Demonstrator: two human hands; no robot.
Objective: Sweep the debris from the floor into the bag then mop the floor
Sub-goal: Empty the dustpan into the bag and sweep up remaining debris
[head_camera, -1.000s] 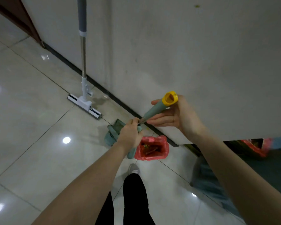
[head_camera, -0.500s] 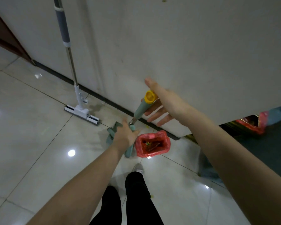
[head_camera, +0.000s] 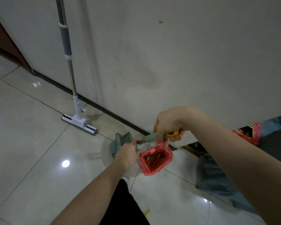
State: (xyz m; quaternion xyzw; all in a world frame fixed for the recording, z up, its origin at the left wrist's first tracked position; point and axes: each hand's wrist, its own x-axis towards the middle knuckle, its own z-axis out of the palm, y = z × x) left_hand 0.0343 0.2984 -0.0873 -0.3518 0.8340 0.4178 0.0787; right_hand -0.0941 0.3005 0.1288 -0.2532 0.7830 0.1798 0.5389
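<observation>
Red bag [head_camera: 155, 158] on the tiled floor [head_camera: 39, 151], mouth open, bits of debris inside, just below and between both hands. Right hand [head_camera: 168, 125] now curled around the yellow-capped broom handle [head_camera: 162, 135], where half a second ago its fingers were spread beside the cap; firm hold regained. Left hand [head_camera: 128, 151] gripping the lower end of the same handle, beside the green dustpan [head_camera: 120, 142], unmoved. Sweeping apparently finished, tools likely being put aside. Mop [head_camera: 79, 117] leaning against the wall [head_camera: 169, 62] to the left, well apart from either hand, untouched. Small yellow scrap [head_camera: 147, 212] remaining on the floor near the feet.
</observation>
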